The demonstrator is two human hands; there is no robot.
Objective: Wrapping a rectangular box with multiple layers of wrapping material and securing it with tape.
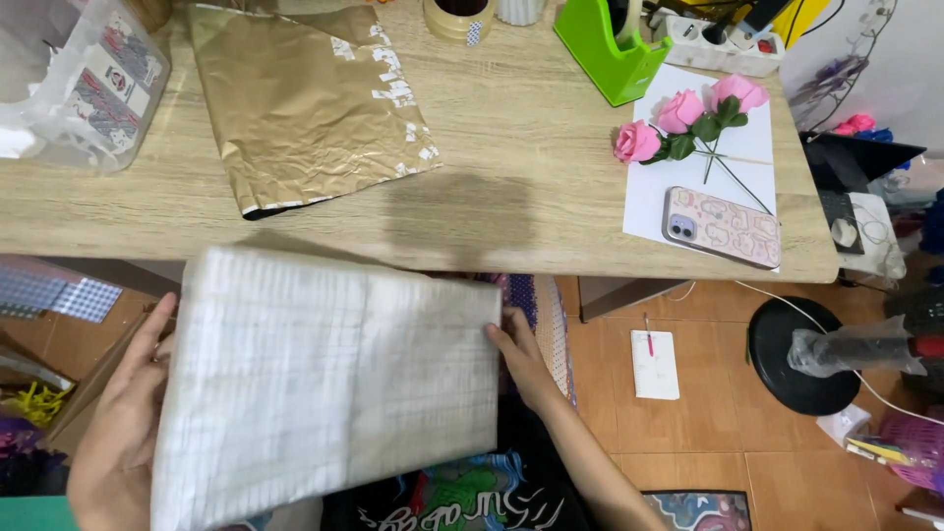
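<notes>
White sheet (pixel 324 383), long axis left-right

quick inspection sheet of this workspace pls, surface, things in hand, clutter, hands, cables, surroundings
surface: light wood-grain table, partly covered.
job's things: white gridded sheet, held flat below the table edge.
clutter: crinkled gold foil bag, three pink artificial roses on white paper, phone in patterned case, green tape dispenser, tape roll, clear plastic container.
hands: left hand grips the sheet's left edge; right hand its right edge.
cables: white power strip with plugs; thin white cable on the floor.
surroundings: orange tiled floor, black round base, small white packet.
</notes>
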